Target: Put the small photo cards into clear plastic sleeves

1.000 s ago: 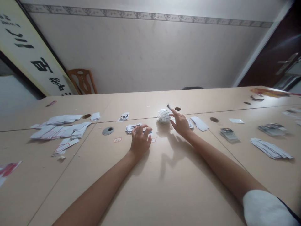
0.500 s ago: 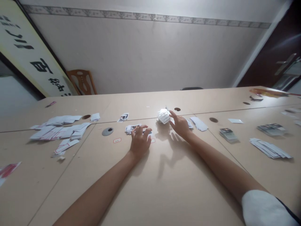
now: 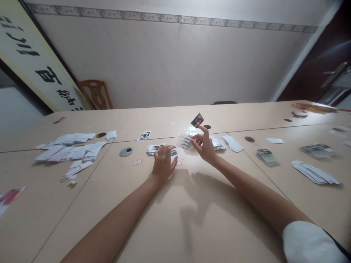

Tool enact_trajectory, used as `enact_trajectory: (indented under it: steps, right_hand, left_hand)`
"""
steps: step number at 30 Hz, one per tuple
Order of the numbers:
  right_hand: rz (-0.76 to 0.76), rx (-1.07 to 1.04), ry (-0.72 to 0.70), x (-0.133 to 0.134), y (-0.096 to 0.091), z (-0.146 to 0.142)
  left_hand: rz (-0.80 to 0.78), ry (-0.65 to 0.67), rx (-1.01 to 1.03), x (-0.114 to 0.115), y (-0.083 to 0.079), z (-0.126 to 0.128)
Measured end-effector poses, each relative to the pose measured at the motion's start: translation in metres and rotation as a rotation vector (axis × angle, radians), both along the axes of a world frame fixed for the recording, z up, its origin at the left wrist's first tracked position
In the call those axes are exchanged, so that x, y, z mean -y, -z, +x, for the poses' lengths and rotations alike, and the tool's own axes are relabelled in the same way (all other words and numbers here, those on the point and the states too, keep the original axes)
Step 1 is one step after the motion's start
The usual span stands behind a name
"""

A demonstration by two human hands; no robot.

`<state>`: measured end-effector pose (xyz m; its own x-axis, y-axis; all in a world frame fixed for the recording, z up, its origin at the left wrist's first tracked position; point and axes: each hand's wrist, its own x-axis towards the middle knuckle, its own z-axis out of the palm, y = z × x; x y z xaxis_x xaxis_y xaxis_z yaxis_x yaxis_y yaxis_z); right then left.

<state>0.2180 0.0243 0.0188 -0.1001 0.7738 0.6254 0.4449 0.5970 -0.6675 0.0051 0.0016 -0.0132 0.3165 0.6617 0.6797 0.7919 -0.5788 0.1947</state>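
A small dark photo card [image 3: 197, 120] stands up at the fingertips of my right hand [image 3: 205, 146], raised off the table. Just left of that hand's thumb are clear plastic sleeves [image 3: 186, 140]; whether the thumb touches them I cannot tell. My left hand [image 3: 163, 162] rests palm down, fingers loosely bent and thumb apart. Beneath its fingers lies a pile of small photo cards [image 3: 153, 149], partly hidden. Another photo card [image 3: 174, 153] shows between its thumb and forefinger.
White paper slips [image 3: 71, 153] spread at the left. More slips [image 3: 233, 143] and a printed stack [image 3: 218, 143] lie right of my right hand. Sleeved photo stacks [image 3: 265, 156] and a fan of white strips [image 3: 315, 171] are farther right. A grey cable cap [image 3: 126, 152] sits left of centre.
The bunched clear plastic by my right hand now lies lower and flatter. A photo card now stands clearly at my right fingertips. My left hand has barely moved.
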Motion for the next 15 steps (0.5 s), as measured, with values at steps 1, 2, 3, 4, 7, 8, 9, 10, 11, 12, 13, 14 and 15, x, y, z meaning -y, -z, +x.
enact_trajectory:
  steps: [1,2,3,4,7,8,9,10,11,12,13,14,15]
  right_hand:
    - [-0.045,-0.044,-0.045,0.003,-0.002,-0.005]
    - [-0.096,-0.098,-0.087,0.006,-0.002,-0.009]
    - [-0.154,-0.157,-0.124,0.008,-0.002,-0.013]
    - [-0.213,-0.218,-0.151,0.009,0.000,-0.016]
    - [-0.337,-0.356,-0.161,0.009,0.010,-0.020]
    - [-0.360,-0.382,-0.155,0.009,0.013,-0.021]
    - [-0.378,-0.405,-0.153,0.008,0.017,-0.021]
    - [-0.394,-0.428,-0.156,0.008,0.019,-0.021]
    - [-0.414,-0.450,-0.165,0.008,0.022,-0.021]
    - [-0.434,-0.472,-0.175,0.008,0.023,-0.022]
    - [-0.449,-0.495,-0.181,0.009,0.025,-0.022]
    - [-0.460,-0.518,-0.182,0.010,0.025,-0.023]
    - [-0.465,-0.541,-0.184,0.011,0.026,-0.024]
  left_hand:
    - [0.002,0.001,0.008,0.000,0.001,0.000]
    - [0.001,0.003,0.011,-0.001,0.001,-0.001]
    - [-0.003,0.009,0.006,-0.001,0.001,-0.001]
    - [-0.012,0.018,-0.005,-0.001,0.001,-0.001]
    - [-0.055,0.057,-0.066,0.001,0.000,0.001]
    - [-0.071,0.067,-0.086,0.001,-0.001,0.002]
    - [-0.086,0.077,-0.103,0.002,-0.002,0.003]
    - [-0.101,0.086,-0.115,0.002,-0.003,0.003]
    - [-0.113,0.097,-0.125,0.002,-0.003,0.004]
    - [-0.119,0.113,-0.131,0.002,-0.003,0.004]
    - [-0.119,0.136,-0.133,0.002,-0.003,0.004]
    - [-0.118,0.167,-0.132,0.001,-0.002,0.004]
    - [-0.120,0.201,-0.122,0.001,-0.002,0.004]
